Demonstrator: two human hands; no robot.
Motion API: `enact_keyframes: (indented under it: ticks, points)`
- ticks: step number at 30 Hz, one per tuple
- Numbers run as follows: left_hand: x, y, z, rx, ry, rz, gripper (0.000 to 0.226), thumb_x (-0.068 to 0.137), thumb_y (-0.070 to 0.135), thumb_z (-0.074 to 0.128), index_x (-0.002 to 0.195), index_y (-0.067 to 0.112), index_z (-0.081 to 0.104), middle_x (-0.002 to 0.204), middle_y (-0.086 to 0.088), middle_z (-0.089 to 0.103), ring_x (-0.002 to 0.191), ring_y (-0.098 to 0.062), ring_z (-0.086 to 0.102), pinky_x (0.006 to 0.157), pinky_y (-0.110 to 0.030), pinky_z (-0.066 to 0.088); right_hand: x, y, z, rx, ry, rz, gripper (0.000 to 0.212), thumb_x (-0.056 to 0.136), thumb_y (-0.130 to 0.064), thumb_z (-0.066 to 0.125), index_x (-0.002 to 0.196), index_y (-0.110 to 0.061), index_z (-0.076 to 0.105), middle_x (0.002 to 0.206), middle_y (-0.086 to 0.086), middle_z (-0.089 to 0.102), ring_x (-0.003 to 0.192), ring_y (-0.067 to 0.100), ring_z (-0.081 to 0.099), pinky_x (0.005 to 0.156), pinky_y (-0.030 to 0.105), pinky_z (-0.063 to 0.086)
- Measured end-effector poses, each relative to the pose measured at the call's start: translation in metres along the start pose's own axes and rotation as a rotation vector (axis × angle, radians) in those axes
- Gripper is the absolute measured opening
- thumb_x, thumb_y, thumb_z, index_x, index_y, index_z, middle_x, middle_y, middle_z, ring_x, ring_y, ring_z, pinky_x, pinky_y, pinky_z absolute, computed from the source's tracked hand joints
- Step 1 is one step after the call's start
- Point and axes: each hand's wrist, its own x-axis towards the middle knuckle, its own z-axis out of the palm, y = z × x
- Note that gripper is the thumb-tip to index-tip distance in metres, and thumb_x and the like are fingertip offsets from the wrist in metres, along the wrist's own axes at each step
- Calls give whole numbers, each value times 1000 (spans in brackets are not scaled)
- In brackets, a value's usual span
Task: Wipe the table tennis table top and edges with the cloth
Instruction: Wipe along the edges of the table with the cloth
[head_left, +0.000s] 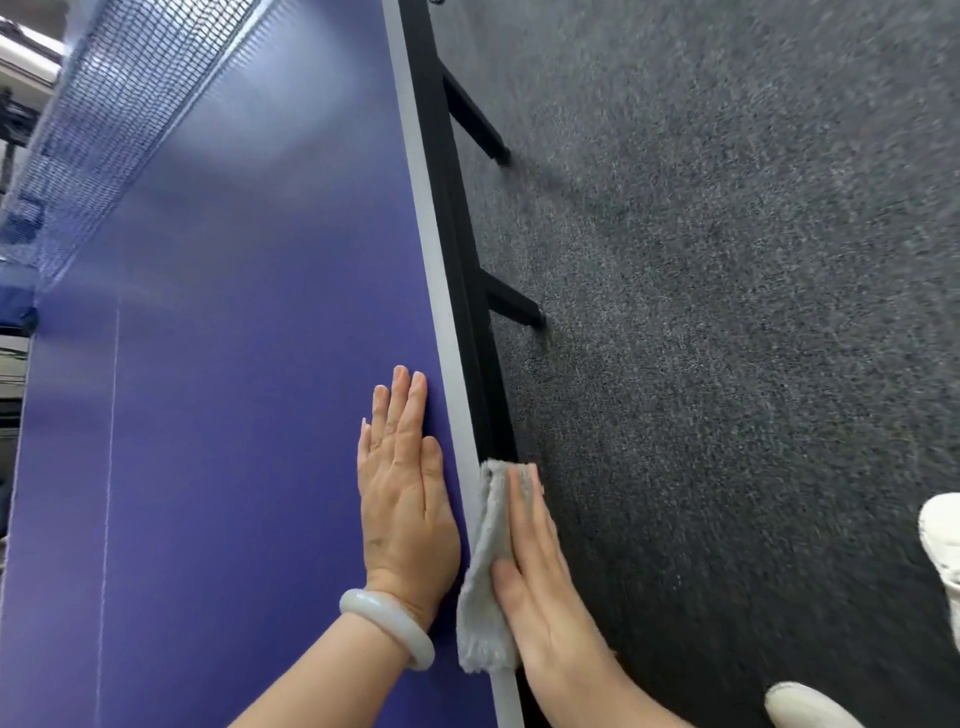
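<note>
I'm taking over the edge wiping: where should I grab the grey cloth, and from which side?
Probably the near end of the cloth, which shows bare beside the right hand pressing it with flat fingers. It lies draped over the table's white edge, so come from the carpet side, fingers on the outer face, thumb on top.

Left hand (408, 499) flat on table top (234, 415); cloth (488, 571) on table edge (452, 364), under right hand (540, 587).
</note>
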Motion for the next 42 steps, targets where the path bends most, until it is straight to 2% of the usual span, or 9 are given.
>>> enact_keyframes:
  ticks: [8,11,16,21,25,29,33,38,42]
  points:
    - [-1,5,-2,60,5,-10,49,105,23,26,154,21,30,162,10,22,151,-7,11,123,-47,16,161,-49,-31,-213,130,6,56,108,-32,23,159,-25,0,168,-2,-3,152,11,-13,123,45,-11]
    - [-1,10,-4,95,-23,2,52,102,28,27,153,21,28,162,5,21,152,-11,14,122,-48,17,117,-39,-16,-107,108,-85,59,108,-25,29,157,-21,-5,166,-1,-11,151,8,-19,124,36,-8]
    - [3,13,-4,117,-1,-32,53,98,28,22,150,20,29,159,5,24,150,-15,18,121,-48,18,15,-10,4,-79,4,-39,65,99,-51,22,150,-40,-15,157,-28,-28,145,-4,-26,122,26,-10]
    - [1,14,-5,105,-22,-16,54,100,28,21,154,22,27,162,8,21,151,-7,10,123,-43,13,144,-42,-21,-94,79,-20,53,109,-29,17,156,-8,4,166,6,-7,154,18,-10,124,31,-5]
    - [1,15,-6,115,-17,-26,56,100,29,21,154,19,30,162,8,22,151,-6,10,122,-46,15,199,-69,-34,101,164,23,56,108,-33,30,159,-21,9,167,-2,8,153,12,7,124,37,12]
    - [1,15,-6,124,-17,-22,55,100,28,21,153,16,32,162,5,23,152,-11,13,123,-45,14,78,-21,-5,68,125,-55,59,104,-54,24,155,-42,-1,164,-23,-2,149,-5,-3,124,33,7]
    - [2,12,-3,147,-2,-19,55,99,26,22,152,15,33,161,3,26,151,-12,15,122,-44,14,14,-2,12,-31,101,34,62,92,-69,18,147,-57,-9,159,-35,-6,147,-10,-7,124,34,6]
    - [2,11,-5,116,-37,-9,54,101,26,24,153,16,32,162,6,23,152,-11,13,122,-47,14,147,-41,-16,65,215,29,60,105,-46,30,158,-29,11,165,-6,12,151,5,13,122,26,11]
    - [2,12,-7,125,-48,-28,53,102,27,27,153,17,31,162,6,23,152,-12,13,122,-50,17,182,-49,-25,143,185,47,57,107,-43,31,159,-34,10,164,-10,12,147,0,16,113,18,14]
